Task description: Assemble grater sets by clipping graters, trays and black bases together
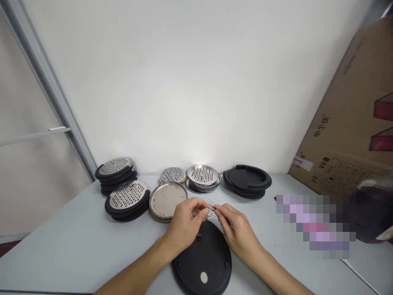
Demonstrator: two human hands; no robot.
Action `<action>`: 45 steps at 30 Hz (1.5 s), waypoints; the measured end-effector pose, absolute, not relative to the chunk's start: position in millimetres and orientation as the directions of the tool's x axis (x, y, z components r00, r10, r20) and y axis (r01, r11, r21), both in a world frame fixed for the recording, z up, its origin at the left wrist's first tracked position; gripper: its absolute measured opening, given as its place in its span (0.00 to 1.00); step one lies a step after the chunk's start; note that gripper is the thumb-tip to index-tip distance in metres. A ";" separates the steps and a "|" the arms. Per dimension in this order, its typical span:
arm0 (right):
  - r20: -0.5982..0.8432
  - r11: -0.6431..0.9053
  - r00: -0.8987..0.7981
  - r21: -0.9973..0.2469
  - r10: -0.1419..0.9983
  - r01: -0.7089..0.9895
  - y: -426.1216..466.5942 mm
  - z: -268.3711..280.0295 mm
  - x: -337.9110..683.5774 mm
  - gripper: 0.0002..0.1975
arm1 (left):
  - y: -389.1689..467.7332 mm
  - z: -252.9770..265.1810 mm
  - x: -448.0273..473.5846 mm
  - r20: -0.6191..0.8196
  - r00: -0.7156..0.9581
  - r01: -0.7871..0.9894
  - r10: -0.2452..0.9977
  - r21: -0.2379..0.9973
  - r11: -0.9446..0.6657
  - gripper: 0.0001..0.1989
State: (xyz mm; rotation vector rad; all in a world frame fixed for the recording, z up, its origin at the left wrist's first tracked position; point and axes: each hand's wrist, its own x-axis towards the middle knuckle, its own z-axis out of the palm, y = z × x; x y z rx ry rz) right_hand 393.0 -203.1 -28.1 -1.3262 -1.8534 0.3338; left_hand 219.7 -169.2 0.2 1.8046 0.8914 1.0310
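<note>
Between my two hands is a small bent metal ring (211,209), thin and shiny; its exact kind is too small to make out. My left hand (188,221) pinches one side of it between thumb and fingers. From the other side, my right hand (236,225) is closed on it with the fingertips. Directly beneath lies a black round base (202,260) with a pale oval spot and small raised nubs, partly covered by my left hand. Just beyond my left hand is a round metal tray (168,199), its surface speckled.
Stacked black holders with grater plates (130,195) stand at the left, with another stack (115,168) behind. Loose grater plates (202,176) and a silver grater disc (172,175) sit by the wall. Black holders (247,180) lie right of them; a cardboard box (346,123) leans at the right.
</note>
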 end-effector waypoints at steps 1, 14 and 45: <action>0.464 0.421 -0.123 -0.622 0.877 0.660 -203.9 -28.2 391.7 0.14 | -170.9 -1.5 222.0 0.335 0.387 0.189 0.859 0.883 -0.429 0.07; 0.474 0.442 -0.125 -0.649 0.871 0.619 -208.8 -23.4 385.9 0.14 | -179.1 -6.4 224.7 0.593 0.381 0.424 0.710 0.570 -0.704 0.05; 0.413 0.416 -0.139 -0.719 0.900 0.557 -210.8 -19.6 390.1 0.17 | -179.4 -7.5 221.0 0.601 0.444 0.414 0.664 0.520 -0.747 0.06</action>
